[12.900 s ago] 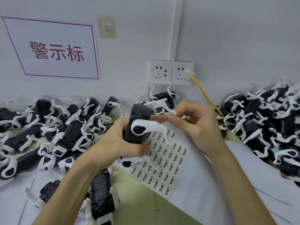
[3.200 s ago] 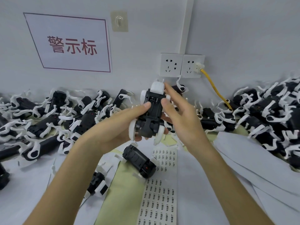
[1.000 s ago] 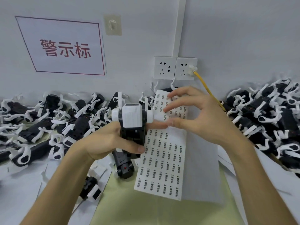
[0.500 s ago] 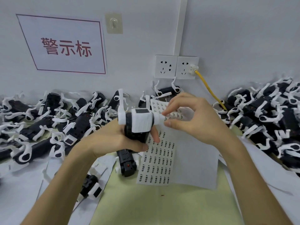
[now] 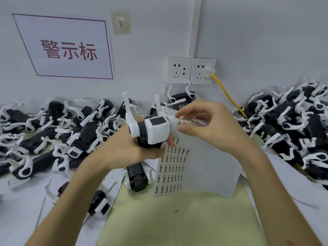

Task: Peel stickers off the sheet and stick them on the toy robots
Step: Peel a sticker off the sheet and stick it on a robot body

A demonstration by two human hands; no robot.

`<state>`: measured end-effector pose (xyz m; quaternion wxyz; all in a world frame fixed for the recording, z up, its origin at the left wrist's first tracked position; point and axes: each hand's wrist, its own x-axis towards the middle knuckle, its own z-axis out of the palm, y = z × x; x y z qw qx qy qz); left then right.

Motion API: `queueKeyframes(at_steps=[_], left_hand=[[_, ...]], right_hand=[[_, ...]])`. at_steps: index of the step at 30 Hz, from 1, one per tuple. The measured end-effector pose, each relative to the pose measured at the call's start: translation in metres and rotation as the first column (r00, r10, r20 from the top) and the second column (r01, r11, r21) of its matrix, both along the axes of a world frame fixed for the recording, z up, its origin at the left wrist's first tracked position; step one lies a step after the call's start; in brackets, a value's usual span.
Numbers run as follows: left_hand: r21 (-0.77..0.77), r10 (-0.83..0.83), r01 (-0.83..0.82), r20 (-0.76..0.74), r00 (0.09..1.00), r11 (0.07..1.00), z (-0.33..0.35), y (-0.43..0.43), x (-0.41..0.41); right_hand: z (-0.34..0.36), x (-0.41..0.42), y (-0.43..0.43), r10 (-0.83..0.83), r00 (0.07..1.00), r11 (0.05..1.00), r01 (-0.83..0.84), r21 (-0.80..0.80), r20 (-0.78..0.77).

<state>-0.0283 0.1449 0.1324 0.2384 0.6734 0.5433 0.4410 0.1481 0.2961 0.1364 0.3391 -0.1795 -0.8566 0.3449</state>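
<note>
"Fingers (image 5: pixel 171 141) of the left hand (image 5: pixel 122 148): how do they sit?"

"Curled round the black body of a toy robot (image 5: pixel 157 129), thumb underneath, holding it above the bench (image 5: pixel 177 221). Its white end block faces the camera, and two white legs stick up on its far side."

"And the right hand (image 5: pixel 211 126)?"

"Thumb and forefinger are bent, with the tips close together. They pinch the upper part of the sticker sheet (image 5: pixel 170 171) right against the robot's white side hub. Rows of stickers show between the two. Whether one sticker is peeled off, I cannot tell; it is too small."

"Where does the sheet lie?"

"It curves up from the bench, with its lower edge on the green surface and its top raised behind the robot. White backing paper (image 5: pixel 213 166) spreads to its right, below the right wrist."

"Anything else near?"

"A loose robot (image 5: pixel 137 176) lies just left of the sheet, and a second loose robot (image 5: pixel 99 205) lies beside the left forearm. A left heap (image 5: pixel 53 132) and a right heap (image 5: pixel 292 125) of black-and-white robots line the wall. On the wall are a sign (image 5: pixel 67 50) with red characters and a double socket (image 5: pixel 190 71), with a yellow cable (image 5: pixel 225 94) plugged into its right half."
</note>
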Motion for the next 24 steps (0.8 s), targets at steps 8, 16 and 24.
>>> queueKeyframes(at_steps=[8, 16, 24], left_hand=[[0.000, 0.046, -0.046, 0.007, 0.999, 0.999, -0.0057, 0.0044, -0.0009], [0.026, 0.071, -0.069, -0.098, 0.993, 0.997, -0.0056, 0.0067, 0.0020], [0.015, 0.048, -0.049, 0.023, 0.999, 0.999, -0.0029, 0.0026, 0.0017]], right_hand=[[-0.0049, -0.0046, 0.0023, -0.021, 0.999, 1.000, 0.020, -0.012, -0.049], [-0.0066, -0.0035, 0.0047, -0.013, 0.995, 1.000, 0.013, 0.001, -0.101], [-0.0081, -0.0086, 0.0002, -0.038, 0.972, 0.999, 0.031, -0.030, -0.233]])
